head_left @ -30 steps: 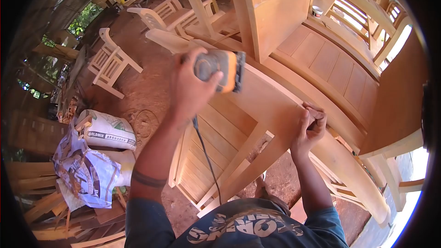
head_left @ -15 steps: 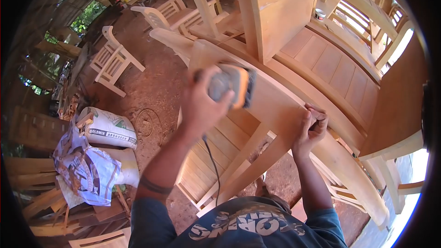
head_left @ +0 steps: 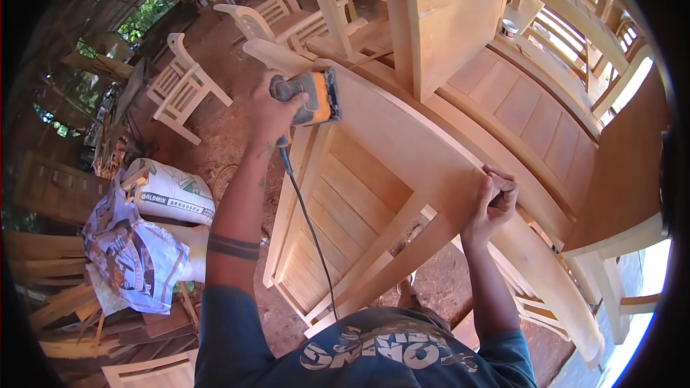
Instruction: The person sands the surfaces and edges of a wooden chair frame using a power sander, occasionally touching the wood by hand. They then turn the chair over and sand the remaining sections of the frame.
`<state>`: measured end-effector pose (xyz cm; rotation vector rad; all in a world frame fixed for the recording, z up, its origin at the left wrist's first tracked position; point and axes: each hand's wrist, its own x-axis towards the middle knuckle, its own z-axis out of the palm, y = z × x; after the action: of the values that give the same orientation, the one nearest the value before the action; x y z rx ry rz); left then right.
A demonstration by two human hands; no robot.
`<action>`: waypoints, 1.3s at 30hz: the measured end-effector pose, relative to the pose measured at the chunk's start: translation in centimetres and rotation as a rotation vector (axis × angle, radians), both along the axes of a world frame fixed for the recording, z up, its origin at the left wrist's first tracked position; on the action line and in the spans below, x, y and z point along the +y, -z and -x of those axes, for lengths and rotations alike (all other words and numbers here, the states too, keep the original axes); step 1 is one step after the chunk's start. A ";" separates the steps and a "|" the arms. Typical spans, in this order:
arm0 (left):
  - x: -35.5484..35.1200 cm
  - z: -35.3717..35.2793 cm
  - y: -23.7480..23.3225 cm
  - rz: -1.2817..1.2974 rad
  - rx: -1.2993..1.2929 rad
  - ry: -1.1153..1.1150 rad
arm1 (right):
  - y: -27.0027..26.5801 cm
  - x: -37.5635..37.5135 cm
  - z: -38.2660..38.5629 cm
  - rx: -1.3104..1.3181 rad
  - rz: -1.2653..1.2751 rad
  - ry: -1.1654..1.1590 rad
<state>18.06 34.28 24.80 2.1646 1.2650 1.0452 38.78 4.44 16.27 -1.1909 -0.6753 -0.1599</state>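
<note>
My left hand (head_left: 270,109) is wrapped round an orange and grey electric sander (head_left: 310,97). The sander's pad is at the far left end of a long, curved wooden board (head_left: 388,111), and its black cord (head_left: 305,215) hangs down toward my body. Farther right, my right hand (head_left: 490,205) is closed at the same board's edge, thumb on the near side and fingers curled at the upper side. Below the board is a slatted wooden panel (head_left: 359,179), joined to it as part of a furniture frame.
A slatted wooden bench (head_left: 517,100) and an upright panel (head_left: 456,21) stand just beyond the board. Wooden chairs (head_left: 183,86) are on the dirt floor at left. Stuffed sacks (head_left: 172,190) and stacked offcuts lie at lower left. A small tub (head_left: 509,27) sits at upper right.
My left hand has moved the sander leftward and slightly up along the board, to its far end. My right hand stays at the same place on the board's edge.
</note>
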 end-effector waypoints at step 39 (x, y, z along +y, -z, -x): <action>-5.0 2.3 3.1 0.138 -0.020 -0.047 | -0.1 0.1 0.0 0.024 -0.026 -0.023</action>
<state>15.80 29.26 21.66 2.0253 1.3436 0.9657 38.76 4.53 16.37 -1.1583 -0.6637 -0.1342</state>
